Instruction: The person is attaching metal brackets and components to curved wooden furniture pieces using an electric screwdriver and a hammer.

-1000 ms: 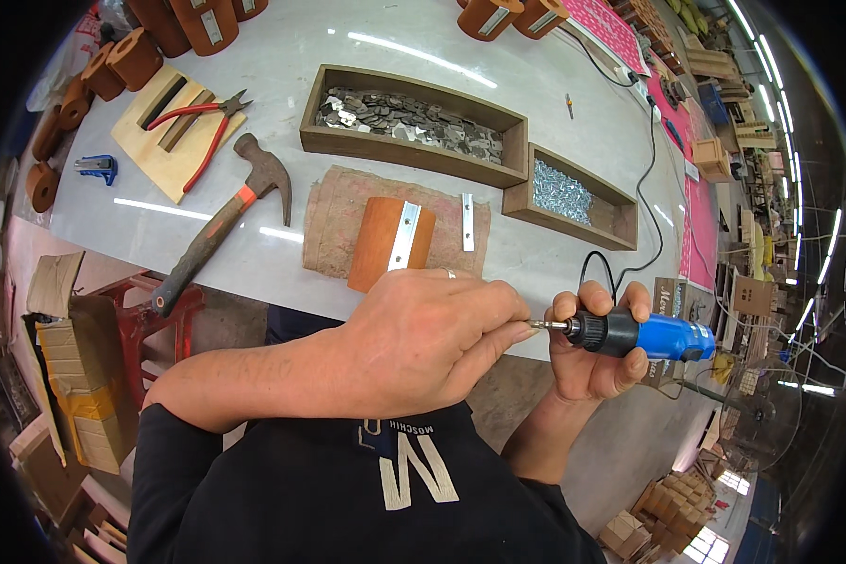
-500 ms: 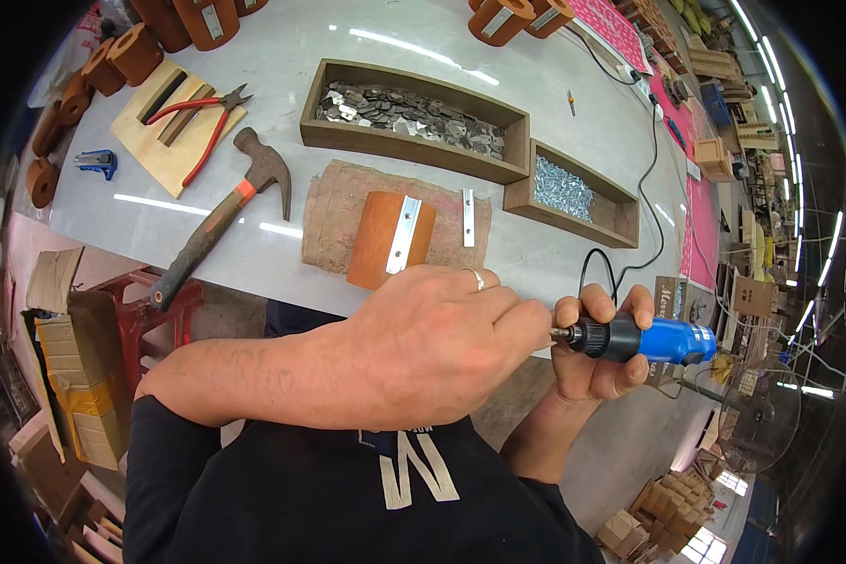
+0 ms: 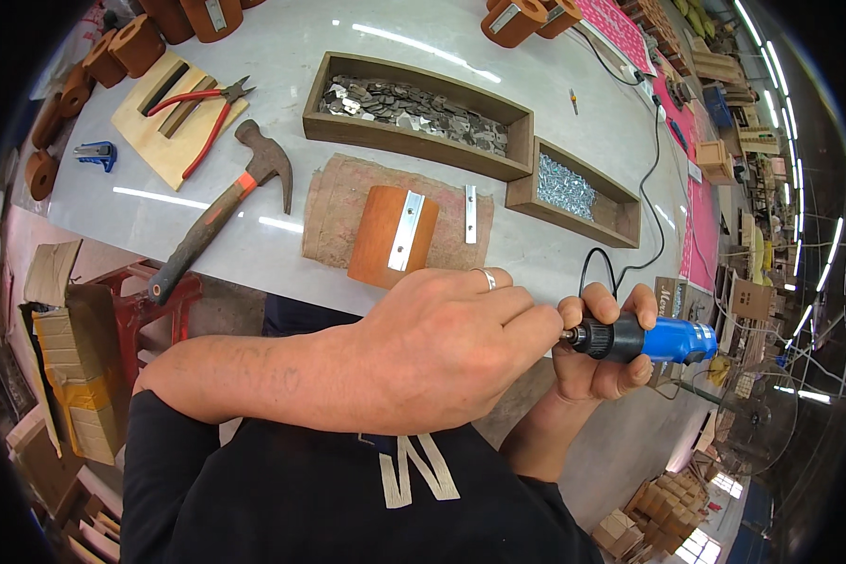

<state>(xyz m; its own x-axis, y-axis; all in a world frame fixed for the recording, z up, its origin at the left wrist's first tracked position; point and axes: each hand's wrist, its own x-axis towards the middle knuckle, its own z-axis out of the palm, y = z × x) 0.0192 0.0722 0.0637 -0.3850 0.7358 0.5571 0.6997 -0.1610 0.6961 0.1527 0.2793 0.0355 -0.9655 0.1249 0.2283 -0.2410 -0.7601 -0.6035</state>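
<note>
In my right hand lies a blue and black electric screwdriver, pointing left, with fingers wrapped round its black front. My left hand, a ring on one finger, reaches across to the tool's tip. Its fingers are closed at the metal bit; the fingertips and whatever they pinch are hidden. Beyond my left hand, a curved reddish-brown block rests on a worn brown cloth. A silver strip with two dark holes sits on the block. A similar loose strip lies to its right.
A wooden tray of metal plates and a smaller tray of screws stand behind the cloth. To the left lie a claw hammer, red-handled pliers and a blue stapler-like tool. A black cord runs along the right.
The view has shifted slightly. My left fingers stay at the screwdriver's tip and have moved a touch to the right; the right hand's grip is the same.
</note>
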